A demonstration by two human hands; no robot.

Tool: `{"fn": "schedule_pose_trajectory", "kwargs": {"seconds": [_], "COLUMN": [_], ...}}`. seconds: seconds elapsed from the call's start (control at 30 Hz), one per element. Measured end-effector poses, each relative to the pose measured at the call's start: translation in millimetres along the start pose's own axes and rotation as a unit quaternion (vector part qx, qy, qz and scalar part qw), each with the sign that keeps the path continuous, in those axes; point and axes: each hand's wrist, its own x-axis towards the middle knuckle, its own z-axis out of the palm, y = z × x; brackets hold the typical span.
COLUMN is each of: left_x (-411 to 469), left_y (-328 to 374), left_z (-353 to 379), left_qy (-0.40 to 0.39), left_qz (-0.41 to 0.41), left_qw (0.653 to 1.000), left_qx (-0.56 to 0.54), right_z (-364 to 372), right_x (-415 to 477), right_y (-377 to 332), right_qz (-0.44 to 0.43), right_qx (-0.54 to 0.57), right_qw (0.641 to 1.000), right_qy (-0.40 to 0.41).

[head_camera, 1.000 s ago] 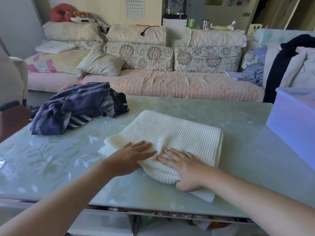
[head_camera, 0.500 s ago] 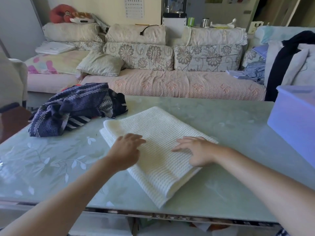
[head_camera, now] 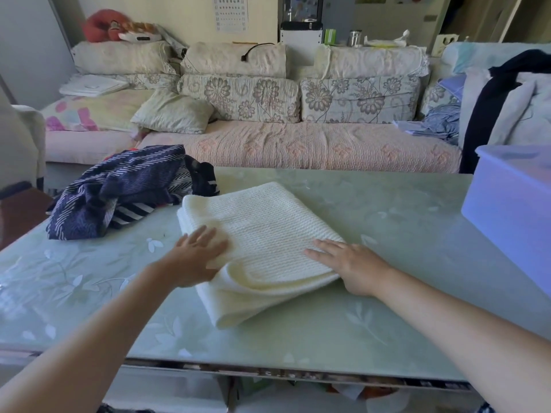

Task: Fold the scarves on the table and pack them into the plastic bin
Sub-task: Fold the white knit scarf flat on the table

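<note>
The cream knit scarf (head_camera: 262, 231), spread broadside across the centre of the frame a second ago, now lies turned on the diagonal and doubled, with a rounded fold bulging along its near edge over a lower layer. The left hand (head_camera: 193, 259) and right hand (head_camera: 353, 265), earlier side by side at its near edge, now press flat at opposite ends of that fold.
</note>
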Motion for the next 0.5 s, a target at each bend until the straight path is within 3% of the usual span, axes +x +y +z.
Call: {"fn": "schedule_pose_trajectory", "kwargs": {"seconds": [0.07,0.13,0.23,0.33,0.5], "left_x": [-6,-18,-41,-49,-48], "left_y": [5,27,64,67,38], "left_z": [-9,-18,-14,17,38], "left_qy": [0.065,0.142,0.119,0.09,0.178], "left_qz": [-0.015,0.041,0.117,0.153,0.201], "left_qw": [0.998,0.987,0.974,0.984,0.963], "left_qx": [0.016,-0.054,-0.152,-0.025,-0.013], "right_z": [0,0,-1,0,-3], "right_x": [1,2,-3,-7,-17], "right_y": [-8,-15,-17,-5,15], "right_qz": [-0.007,-0.039,-0.082,-0.094,-0.095], "right_qx": [0.047,0.079,0.127,0.182,-0.023], "right_qw": [0.999,0.995,0.986,0.977,0.994], "right_qy": [0.016,0.048,0.069,0.067,-0.048]}}
